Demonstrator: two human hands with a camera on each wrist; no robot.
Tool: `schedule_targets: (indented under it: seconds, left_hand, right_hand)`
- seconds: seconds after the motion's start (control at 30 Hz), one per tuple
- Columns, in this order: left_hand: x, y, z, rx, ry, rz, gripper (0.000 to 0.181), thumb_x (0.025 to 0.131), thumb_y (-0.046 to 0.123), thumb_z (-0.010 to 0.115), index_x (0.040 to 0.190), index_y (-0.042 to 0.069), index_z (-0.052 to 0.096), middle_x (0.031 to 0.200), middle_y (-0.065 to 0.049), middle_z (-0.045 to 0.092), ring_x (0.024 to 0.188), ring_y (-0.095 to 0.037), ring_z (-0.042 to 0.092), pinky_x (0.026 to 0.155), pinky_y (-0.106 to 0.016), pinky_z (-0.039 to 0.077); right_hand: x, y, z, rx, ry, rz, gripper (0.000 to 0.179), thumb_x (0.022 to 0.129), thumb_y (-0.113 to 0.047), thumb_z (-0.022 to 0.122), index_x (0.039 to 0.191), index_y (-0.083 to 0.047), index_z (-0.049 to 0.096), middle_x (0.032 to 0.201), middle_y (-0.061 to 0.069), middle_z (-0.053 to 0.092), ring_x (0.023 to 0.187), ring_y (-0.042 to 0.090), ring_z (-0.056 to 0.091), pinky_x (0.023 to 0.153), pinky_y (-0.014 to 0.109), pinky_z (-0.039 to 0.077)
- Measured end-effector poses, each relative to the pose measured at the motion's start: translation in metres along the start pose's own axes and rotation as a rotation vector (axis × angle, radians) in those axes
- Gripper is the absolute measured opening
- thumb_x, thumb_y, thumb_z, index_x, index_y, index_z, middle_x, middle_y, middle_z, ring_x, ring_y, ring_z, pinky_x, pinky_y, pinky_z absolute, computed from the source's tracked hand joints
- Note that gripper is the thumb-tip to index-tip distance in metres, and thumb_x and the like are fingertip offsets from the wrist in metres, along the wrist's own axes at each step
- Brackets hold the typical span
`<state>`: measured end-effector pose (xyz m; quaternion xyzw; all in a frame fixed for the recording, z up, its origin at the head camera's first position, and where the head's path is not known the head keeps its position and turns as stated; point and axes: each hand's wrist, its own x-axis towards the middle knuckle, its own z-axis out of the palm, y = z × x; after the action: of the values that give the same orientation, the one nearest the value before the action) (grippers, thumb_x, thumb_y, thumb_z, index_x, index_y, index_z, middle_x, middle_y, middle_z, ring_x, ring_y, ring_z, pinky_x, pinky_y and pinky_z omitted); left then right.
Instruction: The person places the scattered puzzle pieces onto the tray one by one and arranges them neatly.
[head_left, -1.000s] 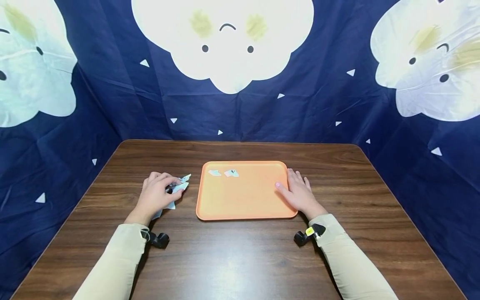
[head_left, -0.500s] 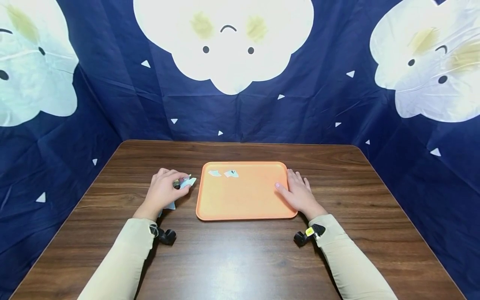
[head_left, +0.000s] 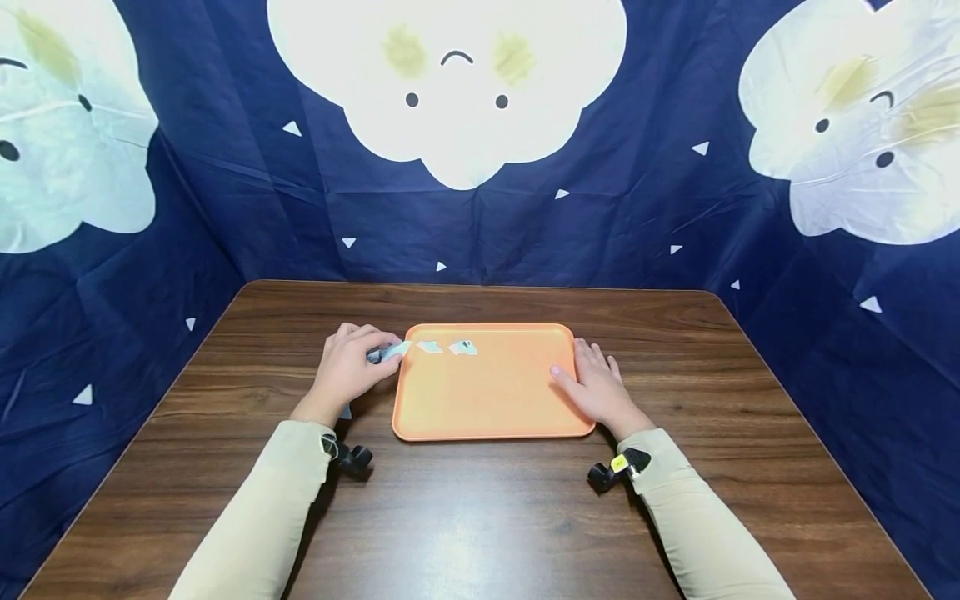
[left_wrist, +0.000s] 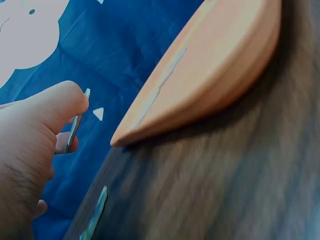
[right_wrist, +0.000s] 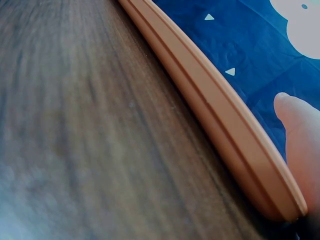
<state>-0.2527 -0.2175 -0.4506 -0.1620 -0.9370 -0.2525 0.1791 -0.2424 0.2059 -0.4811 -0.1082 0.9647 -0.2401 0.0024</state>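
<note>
My left hand (head_left: 347, 367) pinches a thin, pale-blue puzzle piece (head_left: 396, 350) between thumb and fingers, at the upper left rim of the orange tray (head_left: 487, 396). From the left wrist view the held piece shows edge-on, raised above the table. Two more pieces lie flat inside the tray along its far side: a plain pale one (head_left: 430, 347) and one with a dark mark (head_left: 463, 347). My right hand (head_left: 594, 387) rests on the tray's right edge, thumb over the rim and fingers extended along the outside.
A light-blue piece (head_left: 346, 412) on the brown wooden table (head_left: 465, 517) is partly hidden by my left wrist. The left wrist view shows a puzzle piece (left_wrist: 97, 212) lying left of the tray. A dark blue cloth (head_left: 510, 233) with white clouds hangs behind the table.
My left hand has taken a piece from those on the table at left and carried it right and away from me to the tray's rim. The right hand and tray stay put.
</note>
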Motion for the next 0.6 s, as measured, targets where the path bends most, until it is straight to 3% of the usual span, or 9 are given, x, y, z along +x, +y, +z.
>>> schedule_targets:
  seconds: [0.4, 0.6]
  left_hand:
    - [0.019, 0.022, 0.009, 0.006, -0.013, 0.050, 0.025, 0.084, 0.033, 0.079, 0.107, 0.022, 0.079, 0.099, 0.005, 0.070, 0.097, -0.025, 0.048, 0.097, -0.057, 0.031]
    - [0.026, 0.032, 0.011, 0.022, -0.058, 0.045, 0.025, 0.086, 0.037, 0.077, 0.108, 0.024, 0.079, 0.101, 0.006, 0.069, 0.100, -0.025, 0.047, 0.099, -0.057, 0.029]
  right_hand:
    - [-0.001, -0.002, -0.002, 0.011, 0.003, -0.003, 0.091, 0.101, -0.064, 0.036, 0.159, 0.003, 0.016, 0.165, 0.022, 0.019, 0.152, 0.044, 0.010, 0.118, 0.063, 0.003]
    - [-0.002, -0.001, -0.002, 0.010, 0.008, -0.007, 0.091, 0.101, -0.064, 0.036, 0.159, 0.003, 0.016, 0.165, 0.022, 0.019, 0.152, 0.044, 0.010, 0.119, 0.062, 0.003]
